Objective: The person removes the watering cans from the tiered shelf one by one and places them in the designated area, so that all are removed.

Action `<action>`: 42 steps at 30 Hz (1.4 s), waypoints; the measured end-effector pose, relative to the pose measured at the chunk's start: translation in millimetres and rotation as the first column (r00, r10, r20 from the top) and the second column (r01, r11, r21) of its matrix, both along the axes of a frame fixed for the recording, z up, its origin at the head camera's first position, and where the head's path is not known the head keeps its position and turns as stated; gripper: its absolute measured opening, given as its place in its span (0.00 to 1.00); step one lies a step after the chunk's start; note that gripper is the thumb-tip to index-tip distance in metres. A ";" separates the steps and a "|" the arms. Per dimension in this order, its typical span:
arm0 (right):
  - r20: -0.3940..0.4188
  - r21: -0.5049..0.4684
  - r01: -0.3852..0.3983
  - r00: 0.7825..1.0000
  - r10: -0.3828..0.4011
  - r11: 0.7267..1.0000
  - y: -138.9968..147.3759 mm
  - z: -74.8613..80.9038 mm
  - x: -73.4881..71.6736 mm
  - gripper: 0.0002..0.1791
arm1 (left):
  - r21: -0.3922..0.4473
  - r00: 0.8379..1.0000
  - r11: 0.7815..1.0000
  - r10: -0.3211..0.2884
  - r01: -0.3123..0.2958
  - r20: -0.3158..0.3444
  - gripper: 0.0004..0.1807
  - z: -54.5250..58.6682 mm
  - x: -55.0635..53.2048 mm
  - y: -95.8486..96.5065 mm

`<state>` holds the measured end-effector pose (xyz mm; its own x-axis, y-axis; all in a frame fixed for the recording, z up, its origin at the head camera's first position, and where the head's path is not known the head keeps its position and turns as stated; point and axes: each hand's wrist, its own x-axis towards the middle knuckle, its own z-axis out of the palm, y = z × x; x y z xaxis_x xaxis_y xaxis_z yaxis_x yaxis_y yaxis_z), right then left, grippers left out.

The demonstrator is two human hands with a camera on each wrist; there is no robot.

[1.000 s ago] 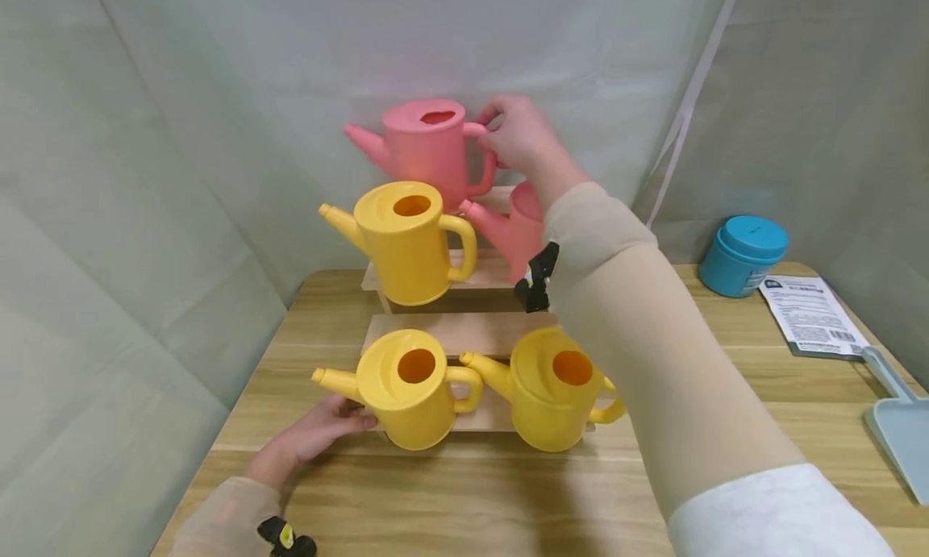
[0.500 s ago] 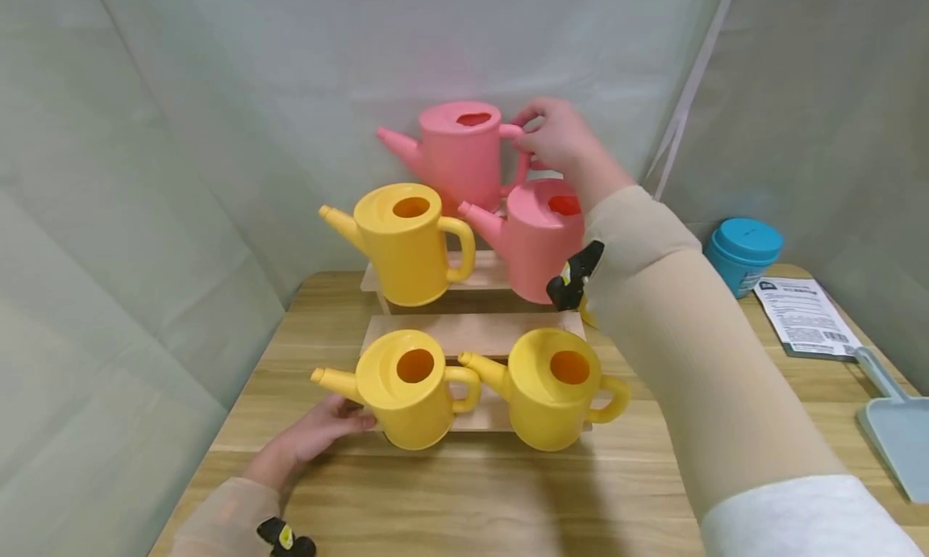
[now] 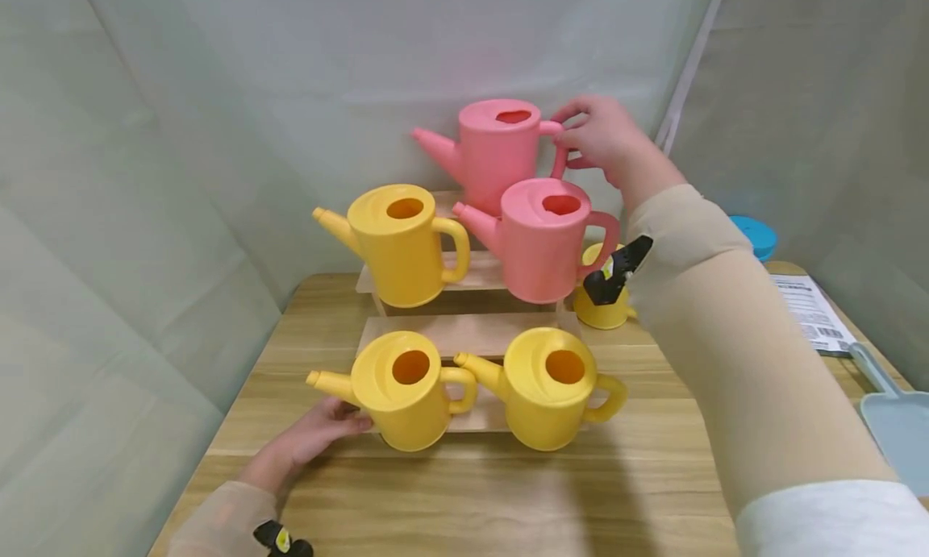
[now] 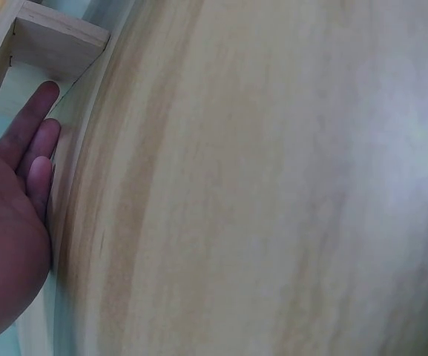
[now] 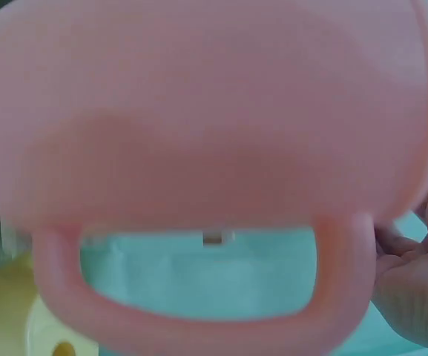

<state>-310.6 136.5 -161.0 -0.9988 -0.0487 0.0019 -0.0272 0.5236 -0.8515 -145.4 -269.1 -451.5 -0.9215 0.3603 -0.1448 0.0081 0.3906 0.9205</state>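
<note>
The worktop fills the lower frame, and a stepped wooden rack stands at its centre. Four cans look settled: two yellow watering cans on the bottom step, one yellow watering can and a pink watering can on the middle one. Near top centre, the upper pink watering can hangs above the top step, the right hand clamped on its handle; I judge it not yet set down. The left hand, fingers relaxed and straight, rests against the rack's lower left edge, steadying it.
</note>
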 end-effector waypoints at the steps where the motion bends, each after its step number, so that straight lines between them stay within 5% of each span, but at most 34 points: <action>1: 0.001 0.002 0.002 1.000 -0.002 1.000 3.0 0.0 0.4 0.23 | -0.003 1.000 1.000 -0.004 0.004 -0.002 0.31 0.2 0.6 0.3; 18: -0.065 -0.125 -0.019 0.998 0.011 0.992 28.5 -18.7 -2.3 0.26 | -0.004 1.000 1.000 -0.011 0.011 -0.005 0.31 0.5 1.8 -0.4; 31: -0.088 -0.118 0.002 0.996 -0.012 0.993 44.4 -20.8 -0.8 0.23 | -0.007 1.000 1.000 0.010 -0.010 0.007 0.33 0.1 2.6 -2.0; 42: -0.103 -0.113 0.049 0.993 -0.061 0.992 66.5 -24.2 2.9 0.24 | -0.033 0.999 0.999 -0.030 0.029 -0.024 0.31 -1.4 -0.3 -2.7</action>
<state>-307.7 203.0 -185.2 -0.9938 0.0126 0.1107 -0.0946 0.4301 -0.8978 -145.8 -271.7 -452.8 -0.9140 0.3829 -0.1341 0.0428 0.4196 0.9067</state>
